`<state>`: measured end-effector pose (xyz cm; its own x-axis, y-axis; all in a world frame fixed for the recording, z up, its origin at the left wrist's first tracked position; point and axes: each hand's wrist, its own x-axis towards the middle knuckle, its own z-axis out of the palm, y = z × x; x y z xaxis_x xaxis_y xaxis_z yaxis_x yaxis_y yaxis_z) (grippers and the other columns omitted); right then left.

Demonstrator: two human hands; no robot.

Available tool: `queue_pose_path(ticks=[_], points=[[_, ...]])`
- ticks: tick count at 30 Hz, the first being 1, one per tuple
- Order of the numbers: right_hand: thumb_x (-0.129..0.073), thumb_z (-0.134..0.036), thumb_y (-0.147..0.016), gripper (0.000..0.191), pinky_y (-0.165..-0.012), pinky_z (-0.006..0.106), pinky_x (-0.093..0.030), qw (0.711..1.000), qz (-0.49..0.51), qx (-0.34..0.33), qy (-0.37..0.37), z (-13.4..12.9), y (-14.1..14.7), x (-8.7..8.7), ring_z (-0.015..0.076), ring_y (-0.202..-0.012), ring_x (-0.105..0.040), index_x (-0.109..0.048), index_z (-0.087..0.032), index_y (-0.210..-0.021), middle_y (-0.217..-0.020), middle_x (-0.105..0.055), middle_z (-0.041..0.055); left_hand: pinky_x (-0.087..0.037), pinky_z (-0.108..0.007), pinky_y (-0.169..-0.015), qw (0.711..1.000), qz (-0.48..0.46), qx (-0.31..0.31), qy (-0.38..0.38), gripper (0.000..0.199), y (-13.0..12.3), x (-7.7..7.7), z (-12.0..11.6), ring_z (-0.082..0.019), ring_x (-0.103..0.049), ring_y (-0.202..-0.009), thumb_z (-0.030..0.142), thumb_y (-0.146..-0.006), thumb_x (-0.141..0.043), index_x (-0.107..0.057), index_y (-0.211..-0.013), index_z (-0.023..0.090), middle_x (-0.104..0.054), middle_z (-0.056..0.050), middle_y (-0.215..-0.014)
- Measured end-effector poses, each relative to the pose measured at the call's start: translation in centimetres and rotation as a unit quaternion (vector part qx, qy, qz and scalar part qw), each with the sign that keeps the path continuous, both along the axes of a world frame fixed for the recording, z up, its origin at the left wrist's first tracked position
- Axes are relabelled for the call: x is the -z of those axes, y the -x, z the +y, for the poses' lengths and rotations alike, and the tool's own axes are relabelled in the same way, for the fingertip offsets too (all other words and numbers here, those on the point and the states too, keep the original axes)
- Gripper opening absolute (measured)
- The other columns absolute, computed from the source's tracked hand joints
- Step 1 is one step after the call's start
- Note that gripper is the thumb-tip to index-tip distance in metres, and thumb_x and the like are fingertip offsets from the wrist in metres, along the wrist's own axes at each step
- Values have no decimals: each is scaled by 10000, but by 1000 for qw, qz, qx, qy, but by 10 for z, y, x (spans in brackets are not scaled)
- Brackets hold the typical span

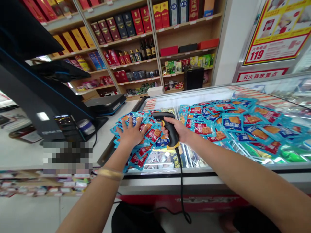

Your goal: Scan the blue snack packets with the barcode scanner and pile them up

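My left hand (pixel 132 133) lies with spread fingers on a pile of small blue-edged snack packets (pixel 153 133) at the left end of a glass-topped case. My right hand (pixel 175 128) is wrapped round the handle of a black and yellow barcode scanner (pixel 172 131), whose head is over the right side of that pile. The scanner's black cable (pixel 181 181) hangs down past the case's front edge. To the right of my right hand, a larger heap of similar packets (pixel 232 121) is spread over the glass.
At the left stand a dark checkout machine (pixel 55 94) and a flat black scale (pixel 104 104) on a white counter (pixel 26 155). Shelves (pixel 126 38) of boxes and bottles rise behind. The case's front rim (pixel 199 171) runs before me.
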<state>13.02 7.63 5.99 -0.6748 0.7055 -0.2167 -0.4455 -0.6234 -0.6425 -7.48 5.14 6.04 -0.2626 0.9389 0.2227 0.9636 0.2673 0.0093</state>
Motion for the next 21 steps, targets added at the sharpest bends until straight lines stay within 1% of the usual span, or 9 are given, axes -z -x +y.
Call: queue_pose_path(ticks=[2,5,7,9,11,13,17,19,21], points=[[-436,-314,-1003,301,-384,169,-417,1000,4,6,-2,2,-5,0,81,-406,-469,-548,-146,-780,-558,-540,8,-138,-742,-1122,1000,8,-1,-24,674,0,-1,-1,-453,-115,-1506,661,-918,-327,-369,-1517,356,-237,-87,-1647],[-435,-316,-1000,305,-384,163,-422,1000,18,12,-2,5,-17,-4,77,-411,-466,-550,-145,-776,-557,-539,6,-121,-718,-1146,996,22,8,-89,691,-9,-4,-3,-437,-91,-1514,624,-930,-353,-341,-1538,294,-253,-122,-1638],[-438,-313,-995,299,-384,162,-426,999,24,25,-2,7,-28,-8,76,-416,-461,-551,-148,-774,-553,-537,3,-111,-706,-1158,991,24,34,-126,693,-23,-7,-3,-423,-82,-1520,582,-934,-401,-332,-1543,259,-250,-144,-1635],[-444,-312,-989,286,-379,164,-429,998,24,50,-3,8,-44,-13,78,-419,-454,-555,-150,-781,-553,-537,1,-119,-683,-1173,986,11,87,-139,703,-44,-10,1,-407,-103,-1522,541,-921,-475,-332,-1541,243,-255,-154,-1631],[-444,-319,-987,283,-373,162,-428,997,18,73,-5,10,-64,-16,77,-416,-449,-557,-149,-790,-557,-536,3,-145,-644,-1191,979,-15,162,-124,738,-71,-10,8,-386,-152,-1518,512,-891,-557,-330,-1536,234,-267,-160,-1625],[-439,-327,-989,288,-368,156,-422,996,11,90,-8,12,-88,-17,73,-409,-443,-555,-148,-795,-559,-529,4,-166,-606,-1204,963,-46,246,-95,797,-99,-9,16,-368,-203,-1510,497,-846,-636,-332,-1529,221,-262,-169,-1624],[-457,-339,-980,253,-361,164,-423,990,3,141,-5,17,-137,-14,79,-408,-438,-562,-156,-840,-571,-524,-1,-162,-597,-1213,910,-98,402,-11,920,-149,-1,29,-340,-220,-1510,440,-764,-735,-290,-1537,218,-258,-167,-1627],[-472,-351,-973,246,-364,157,-420,987,6,160,-4,18,-156,-13,76,-407,-438,-558,-156,-850,-578,-518,-2,-138,-598,-1221,887,-108,446,38,955,-165,4,32,-331,-197,-1518,396,-748,-742,-255,-1551,218,-290,-157,-1617],[-480,-359,-970,248,-368,149,-416,985,13,169,-9,19,-168,-12,71,-407,-435,-551,-154,-850,-586,-511,-6,-131,-601,-1223,876,-108,464,75,968,-173,9,33,-330,-185,-1521,366,-750,-729,-228,-1561,203,-321,-163,-1602]])
